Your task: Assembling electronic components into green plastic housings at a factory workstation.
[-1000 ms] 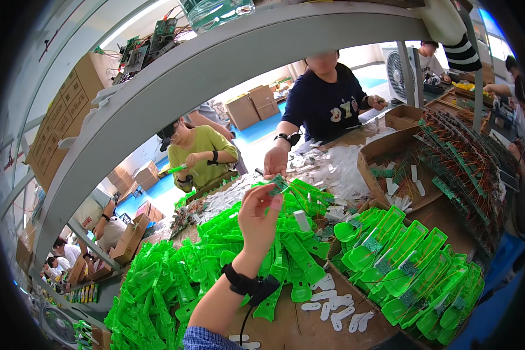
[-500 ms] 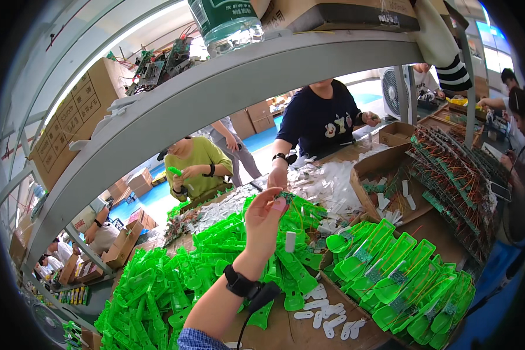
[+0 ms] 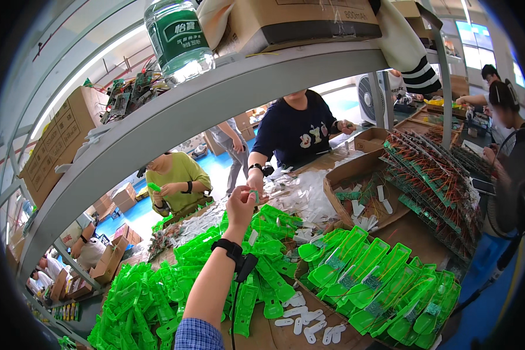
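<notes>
My left hand point(image 3: 239, 209) reaches forward over the bench, thumb and fingers closed on a small green circuit board point(image 3: 254, 196). A hand point(image 3: 255, 178) of the person in the dark shirt across the bench meets my fingertips at the board. Whether that hand grips it too is hidden. Just below my fingers shows a small white block point(image 3: 252, 237); I cannot tell if it hangs from the board. A heap of bright green plastic shells point(image 3: 151, 294) lies beneath my forearm. My right hand is out of view.
Green shells with boards and wires point(image 3: 370, 280) stand in rows at the right. Flat white plastic pieces point(image 3: 312, 324) lie in front. A cardboard box point(image 3: 338, 198) holds boards, beside stacked wired boards point(image 3: 431, 186). A grey shelf point(image 3: 175, 111) crosses overhead, bearing a bottle point(image 3: 178, 44).
The view has shifted, so most things sit further left. My left hand, with the circuit board, has come up against the other person's hand, and the board is now more covered.
</notes>
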Motion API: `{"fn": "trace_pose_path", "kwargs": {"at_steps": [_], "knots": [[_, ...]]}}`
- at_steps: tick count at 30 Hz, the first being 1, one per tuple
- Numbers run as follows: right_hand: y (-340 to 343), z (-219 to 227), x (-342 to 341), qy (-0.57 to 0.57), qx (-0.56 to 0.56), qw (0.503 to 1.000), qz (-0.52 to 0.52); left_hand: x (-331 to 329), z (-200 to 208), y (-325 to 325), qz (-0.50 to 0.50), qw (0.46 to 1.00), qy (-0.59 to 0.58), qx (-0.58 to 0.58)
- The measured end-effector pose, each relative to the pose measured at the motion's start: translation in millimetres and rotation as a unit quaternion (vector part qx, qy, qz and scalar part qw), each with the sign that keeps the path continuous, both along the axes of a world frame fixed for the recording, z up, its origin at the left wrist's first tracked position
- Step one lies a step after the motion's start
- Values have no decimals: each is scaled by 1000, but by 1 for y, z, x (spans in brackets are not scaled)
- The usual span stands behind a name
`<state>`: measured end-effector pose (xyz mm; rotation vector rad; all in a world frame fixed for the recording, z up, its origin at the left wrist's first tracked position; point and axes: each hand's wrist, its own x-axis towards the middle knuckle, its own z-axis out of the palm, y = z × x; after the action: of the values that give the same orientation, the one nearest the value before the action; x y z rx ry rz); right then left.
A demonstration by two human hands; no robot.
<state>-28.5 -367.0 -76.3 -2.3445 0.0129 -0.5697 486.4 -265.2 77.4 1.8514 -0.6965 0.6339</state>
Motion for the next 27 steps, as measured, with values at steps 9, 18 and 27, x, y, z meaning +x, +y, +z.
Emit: {"fn": "trace_pose_path", "kwargs": {"at_steps": [9, 18, 27], "knots": [[1, -1, 0, -2, 5, 1000, 6, 0, 15, -1, 91, 993, -32, 64], [0, -5, -5, -2, 3, 1000, 0, 0, 10, -2, 105, 985, -24, 133], [0, -6, -1, -3, -5, 1000, 2, 4, 14, -6, 150, 968, -31, 197]]}}
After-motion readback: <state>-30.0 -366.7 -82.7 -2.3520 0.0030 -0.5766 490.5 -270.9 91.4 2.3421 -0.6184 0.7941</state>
